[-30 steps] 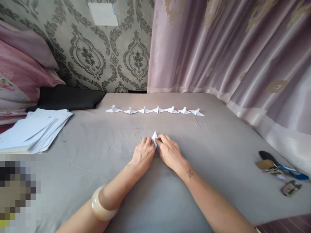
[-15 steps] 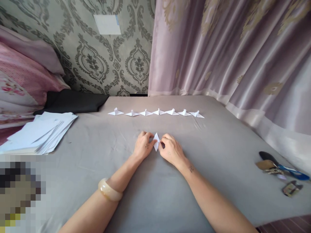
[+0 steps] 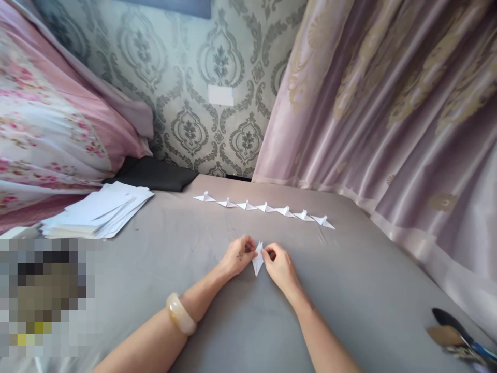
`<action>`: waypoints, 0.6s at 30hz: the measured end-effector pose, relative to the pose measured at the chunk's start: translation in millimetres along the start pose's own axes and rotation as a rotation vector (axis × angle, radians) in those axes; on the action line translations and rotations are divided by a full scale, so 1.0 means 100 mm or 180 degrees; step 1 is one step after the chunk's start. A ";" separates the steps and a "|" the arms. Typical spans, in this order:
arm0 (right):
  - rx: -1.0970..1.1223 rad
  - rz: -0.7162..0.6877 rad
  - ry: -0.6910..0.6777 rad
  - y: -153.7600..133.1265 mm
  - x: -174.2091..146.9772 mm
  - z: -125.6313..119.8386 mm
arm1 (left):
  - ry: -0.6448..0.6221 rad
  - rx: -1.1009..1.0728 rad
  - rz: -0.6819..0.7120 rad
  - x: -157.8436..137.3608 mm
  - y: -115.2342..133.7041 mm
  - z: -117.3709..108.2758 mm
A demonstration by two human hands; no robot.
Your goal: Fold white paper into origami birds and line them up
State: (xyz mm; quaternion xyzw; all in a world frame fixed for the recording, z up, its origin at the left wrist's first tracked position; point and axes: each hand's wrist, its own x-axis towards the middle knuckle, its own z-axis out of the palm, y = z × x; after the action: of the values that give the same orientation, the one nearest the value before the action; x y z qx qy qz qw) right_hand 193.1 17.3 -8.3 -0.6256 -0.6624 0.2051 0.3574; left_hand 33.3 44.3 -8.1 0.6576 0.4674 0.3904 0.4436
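Note:
A small folded white paper piece [image 3: 258, 260], narrow and pointed, lies on the grey sheet [image 3: 349, 290] between my hands. My left hand [image 3: 237, 257] pinches its left edge with fingertips, a pale bangle on that wrist. My right hand [image 3: 280, 265] pinches its right edge. Beyond the hands, a row of several finished white folded paper figures [image 3: 266, 207] stands in a line on the sheet.
A loose stack of white paper sheets [image 3: 99, 210] lies at the left, with a black cloth [image 3: 155, 174] behind it and pink floral bedding [image 3: 46, 129] above. Pink curtains [image 3: 388, 114] hang along the right. Scissors and small items [image 3: 454, 336] lie at the lower right.
The view has tilted up and swung, so everything sits lower and slanted. Both hands stay on the folded paper, now holding it by its edges with more of it showing.

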 end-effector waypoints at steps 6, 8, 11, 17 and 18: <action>0.1527 0.0345 0.0142 -0.12 0.03 -0.01 | 0.0179 -0.0978 0.0184 0.05 0.06 0.03; 0.1815 0.0461 0.0071 -0.18 0.02 -0.03 | 0.0074 -0.1460 0.0209 0.02 0.15 0.01; 0.1961 0.0514 0.0285 -0.24 0.01 -0.07 | -0.0079 -0.1974 0.0126 -0.05 0.28 -0.03; 0.2090 0.0417 0.0425 -0.28 -0.02 -0.04 | 0.0187 -0.1842 -0.0051 -0.11 0.37 -0.05; 0.2141 0.0405 0.0444 -0.28 -0.02 -0.03 | 0.0228 -0.1846 -0.0043 -0.11 0.37 -0.05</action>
State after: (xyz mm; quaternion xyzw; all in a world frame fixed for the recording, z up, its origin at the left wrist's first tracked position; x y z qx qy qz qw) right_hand 175.8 11.1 13.7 -0.5254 -0.4914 0.3904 0.5745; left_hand 35.8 28.2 27.5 0.4860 0.3560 0.5277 0.5988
